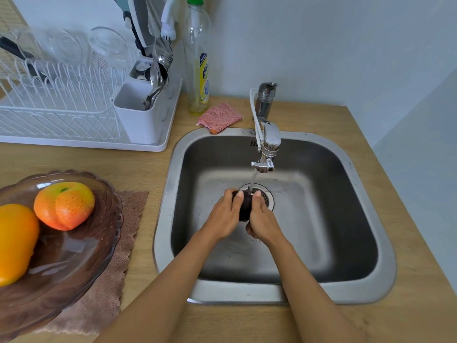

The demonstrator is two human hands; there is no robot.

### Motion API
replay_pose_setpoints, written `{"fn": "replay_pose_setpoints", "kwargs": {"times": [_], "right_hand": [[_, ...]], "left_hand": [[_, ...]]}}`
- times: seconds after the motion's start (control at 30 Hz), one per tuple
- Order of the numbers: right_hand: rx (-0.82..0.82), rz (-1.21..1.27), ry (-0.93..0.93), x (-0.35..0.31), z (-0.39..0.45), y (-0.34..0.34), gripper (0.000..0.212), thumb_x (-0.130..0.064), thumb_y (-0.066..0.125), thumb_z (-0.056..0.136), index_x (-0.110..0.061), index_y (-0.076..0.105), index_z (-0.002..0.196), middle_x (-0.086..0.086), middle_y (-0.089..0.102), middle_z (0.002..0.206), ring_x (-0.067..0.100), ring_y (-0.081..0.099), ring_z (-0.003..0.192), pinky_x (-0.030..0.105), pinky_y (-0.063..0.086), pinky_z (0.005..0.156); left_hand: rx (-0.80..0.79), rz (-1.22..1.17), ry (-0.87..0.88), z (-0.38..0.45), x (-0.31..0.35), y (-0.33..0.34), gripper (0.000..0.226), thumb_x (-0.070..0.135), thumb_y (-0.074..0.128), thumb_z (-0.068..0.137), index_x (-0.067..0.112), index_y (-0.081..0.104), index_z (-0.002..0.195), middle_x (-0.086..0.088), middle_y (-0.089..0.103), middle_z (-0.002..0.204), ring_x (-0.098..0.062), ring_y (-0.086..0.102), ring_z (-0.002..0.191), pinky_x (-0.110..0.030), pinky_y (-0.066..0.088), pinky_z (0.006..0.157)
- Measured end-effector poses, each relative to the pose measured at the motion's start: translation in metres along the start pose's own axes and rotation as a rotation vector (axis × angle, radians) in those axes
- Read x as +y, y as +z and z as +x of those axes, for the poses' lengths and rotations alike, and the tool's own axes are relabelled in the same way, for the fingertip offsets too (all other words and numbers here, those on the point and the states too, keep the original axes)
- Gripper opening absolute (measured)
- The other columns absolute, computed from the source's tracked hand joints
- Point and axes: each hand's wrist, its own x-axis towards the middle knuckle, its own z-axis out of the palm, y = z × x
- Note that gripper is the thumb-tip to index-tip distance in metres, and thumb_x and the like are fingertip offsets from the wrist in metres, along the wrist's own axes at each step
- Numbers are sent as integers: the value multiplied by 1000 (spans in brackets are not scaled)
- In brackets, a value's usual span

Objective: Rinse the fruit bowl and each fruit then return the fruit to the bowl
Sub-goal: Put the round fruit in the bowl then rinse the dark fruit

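A dark fruit (245, 206), possibly a plum, is gripped between left hand (223, 216) and right hand (263, 222), fingers curled round it, under the tap (265, 154) stream.

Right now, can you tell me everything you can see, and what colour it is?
plum: 1, dark purple, under the tap water, in both hands
peach: 1, orange-yellow, in the bowl
mango: 1, orange, in the bowl
bowl: 1, brown glass, on a cloth
cloth: 1, brown, left of the sink
sink: 1, steel
tap: 1, silver, running
soap bottle: 1, clear
sponge: 1, pink
dish rack: 1, white
left hand
right hand
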Motion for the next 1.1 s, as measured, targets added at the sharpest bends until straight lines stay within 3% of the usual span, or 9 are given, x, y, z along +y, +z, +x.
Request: {"fn": "replay_pose_setpoints", "kwargs": {"times": [0.1,0.23,0.4,0.5,0.6,0.7,0.87,0.97,1.1], "right_hand": [[-41,-102,-161,0,-11,1,45,-49,20,101,-21,38,132,3,54,106,21,53,90,30,38,80],[57,-126,-193,1,-8,-1,36,-46,23,102,-24,45,121,5,60,106,26,56,95,38,42,82],[101,5,39,1,9,-2,56,-46,13,100,-18,55,124,14,62,116,28,57,105,42,44,92],[77,10,44,2,9,0,59,-51,12,98,-21,54,126,12,60,117,28,58,109,45,46,99],[36,-33,-107,3,-1,0,46,-51,19,100,-26,46,127,2,56,107,23,57,99,36,44,87],[82,-45,-180,4,-1,1,34,-47,27,100,-27,49,117,1,59,101,21,58,92,34,45,79],[40,158,193,-2,12,1,53,-49,23,97,-12,61,97,12,64,75,19,56,54,21,39,41],[-24,155,176,-1,9,1,62,-54,18,98,-8,59,96,10,58,66,15,50,47,18,36,38],[69,62,-38,4,7,4,46,-49,23,99,-18,54,112,12,63,92,19,60,72,24,45,55]], "left_hand": [[81,-24,-110,5,-1,-2,50,54,15,99,18,48,110,-5,57,95,-22,54,87,-25,39,64],[5,-62,-122,4,-1,-3,57,63,13,94,22,48,114,-8,59,93,-23,56,77,-33,44,67],[-58,-43,71,1,-2,3,43,52,25,99,37,30,138,-4,50,130,-25,55,111,-40,51,91],[-57,-48,69,1,-3,2,36,47,26,100,30,37,130,-5,53,124,-20,56,102,-28,50,80],[-34,-84,31,2,-1,-1,34,48,19,101,26,39,116,-6,58,105,-12,55,80,-22,42,64],[-31,-101,35,1,-3,1,35,49,17,101,26,39,116,-6,57,103,-12,56,81,-22,44,66],[-30,-1,102,-1,-5,3,36,45,20,101,29,37,129,-4,49,123,-19,54,108,-29,48,88],[-6,-28,81,0,-4,3,34,43,20,102,26,40,124,-5,52,119,-18,56,103,-28,48,84],[10,-109,29,0,-2,1,35,45,17,102,22,42,111,-5,57,95,-14,55,80,-24,43,66]]}}
